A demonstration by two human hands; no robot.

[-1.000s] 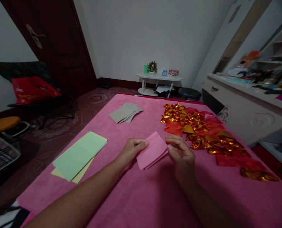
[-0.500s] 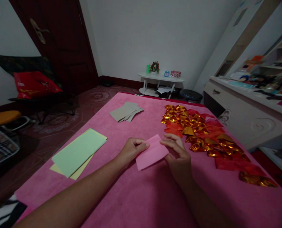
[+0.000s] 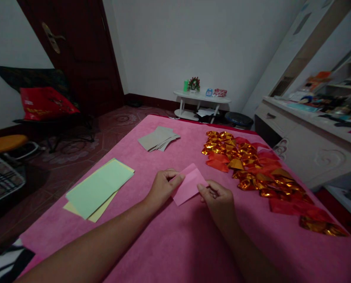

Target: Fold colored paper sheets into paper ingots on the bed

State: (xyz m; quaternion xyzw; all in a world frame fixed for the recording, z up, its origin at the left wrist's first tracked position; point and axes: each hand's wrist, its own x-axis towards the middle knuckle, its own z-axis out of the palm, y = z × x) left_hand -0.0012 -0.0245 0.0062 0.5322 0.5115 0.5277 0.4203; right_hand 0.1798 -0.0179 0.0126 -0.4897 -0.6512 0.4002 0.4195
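Observation:
A small pink sheet of paper [image 3: 189,185] with a crease across it is held up over the pink-covered table [image 3: 163,243]. My left hand [image 3: 164,186] pinches its left edge between thumb and fingers. At the lower right edge, my right hand [image 3: 219,200] grips the same sheet, thumb on top and fingers curled beneath. Left of my hands lies a stack of green paper sheets [image 3: 100,188], with yellow paper [image 3: 100,213] showing under it. Farther back is a fanned pile of grey paper pieces [image 3: 158,139].
Folded gold foil pieces [image 3: 222,142] and red folded pieces [image 3: 293,205] spread along the table's right side. A white dresser [image 3: 308,137] stands close on the right. Beyond the table are a low white side table [image 3: 202,96] and a dark round stool [image 3: 239,119].
My right hand has slid down from the sheet's upper right to its lower right edge, its fingers now more curled. The sheet is tilted differently; my left hand keeps its hold.

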